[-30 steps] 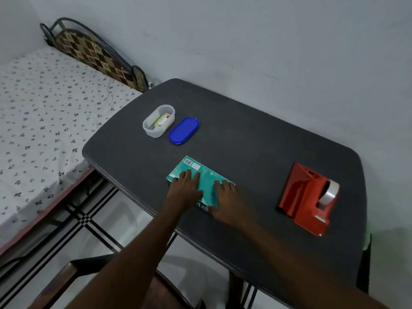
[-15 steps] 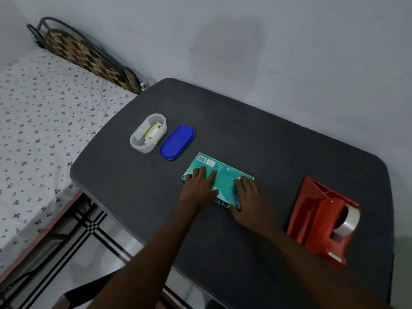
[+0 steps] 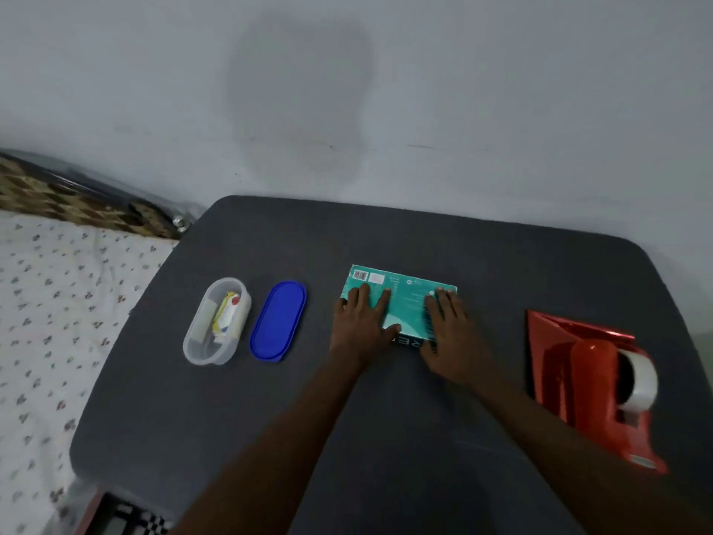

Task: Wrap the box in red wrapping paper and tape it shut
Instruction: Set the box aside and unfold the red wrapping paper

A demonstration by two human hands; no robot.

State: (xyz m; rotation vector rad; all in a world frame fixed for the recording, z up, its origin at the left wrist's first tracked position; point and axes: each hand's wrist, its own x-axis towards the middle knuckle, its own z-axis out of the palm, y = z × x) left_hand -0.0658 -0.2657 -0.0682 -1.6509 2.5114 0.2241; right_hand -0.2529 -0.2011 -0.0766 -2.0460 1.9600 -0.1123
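Two hands are down flat on the teal box (image 3: 405,299), which lies at the middle of the dark counter (image 3: 386,233). Beside the counter on the left sits the bed (image 3: 58,303) with its flowered sheet. On the right side of the counter, red wrapping paper (image 3: 555,341) lies folded with the red tape dispenser (image 3: 602,388) sitting on top of it, a roll of clear tape at its far end. The box is well apart from both.

Now the hands: the left hand (image 3: 360,326) presses on the box's left part, fingers straight and spread, grip released. The right hand (image 3: 449,334) covers the box's right near corner, fingers also straight, grip released, nothing clenched. The box's far edge with its barcode shows beyond the fingertips.

Off to the left of the box, the blue lid (image 3: 278,320) lies flat on the counter, just beside the clear oval container (image 3: 200,341). That container stands open, with a white and yellow item inside; what it is cannot be told.
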